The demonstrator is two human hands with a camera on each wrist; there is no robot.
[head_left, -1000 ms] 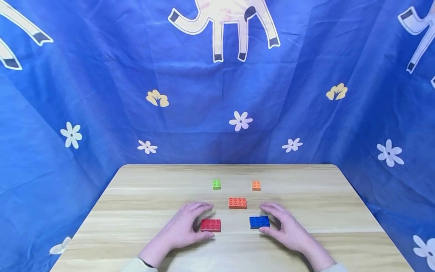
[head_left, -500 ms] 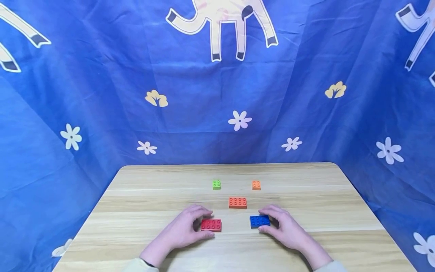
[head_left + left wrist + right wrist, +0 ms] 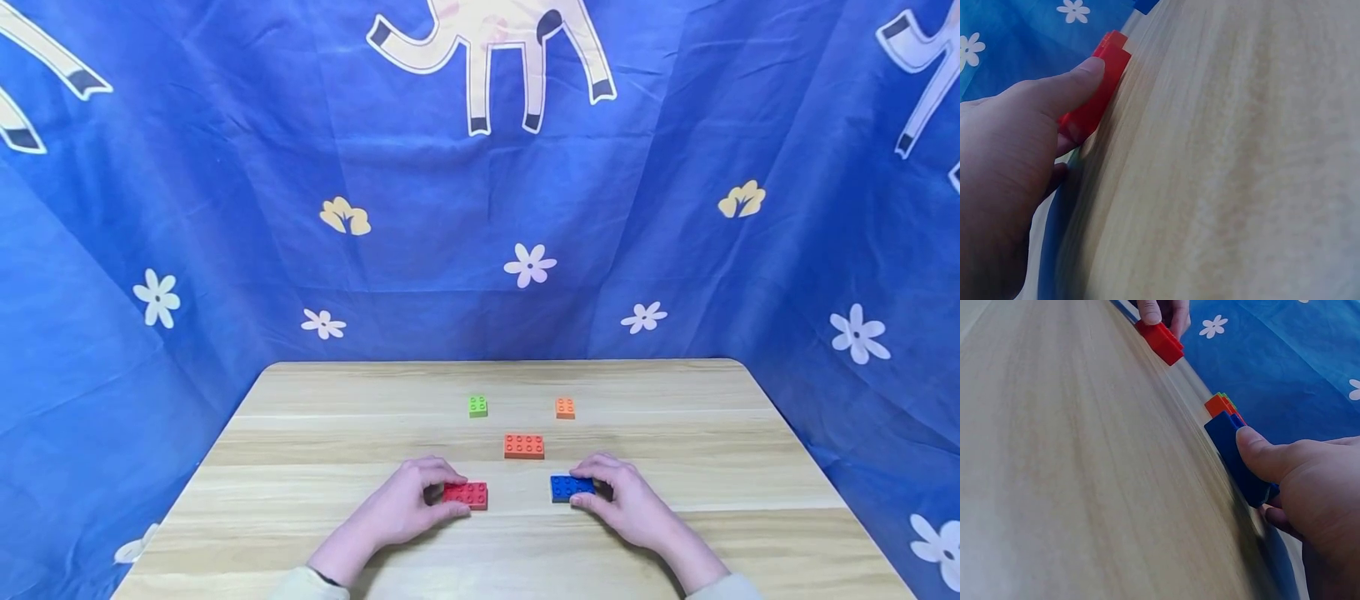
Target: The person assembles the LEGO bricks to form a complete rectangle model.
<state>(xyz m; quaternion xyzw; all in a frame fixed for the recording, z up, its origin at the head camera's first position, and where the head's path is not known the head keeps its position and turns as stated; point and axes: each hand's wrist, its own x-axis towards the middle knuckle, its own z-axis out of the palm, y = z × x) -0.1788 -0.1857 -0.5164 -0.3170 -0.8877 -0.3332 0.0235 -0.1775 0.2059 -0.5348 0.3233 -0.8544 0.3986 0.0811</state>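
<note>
Blue printed fabric [image 3: 420, 208] hangs behind and to both sides of the wood-grain surface [image 3: 697, 450]. Since the preceding views, the fingers [image 3: 444, 476] of the left hand [image 3: 401, 506] have narrowed to pinch the red eight-stud building brick [image 3: 474, 497], while the right hand [image 3: 628, 506] pinches the blue eight-stud building brick [image 3: 564, 488], so both bricks, on the near half, now appear secured. Beyond and between them lies an orange-red eight-stud brick [image 3: 524, 447], with a lime-green four-stud brick [image 3: 477, 407] and an orange four-stud brick [image 3: 565, 408] farther back; no brand, label or writing is legible.

Bright head view, dimmer wrist views, soft shadows on tabletop [image 3: 675, 442]
</note>
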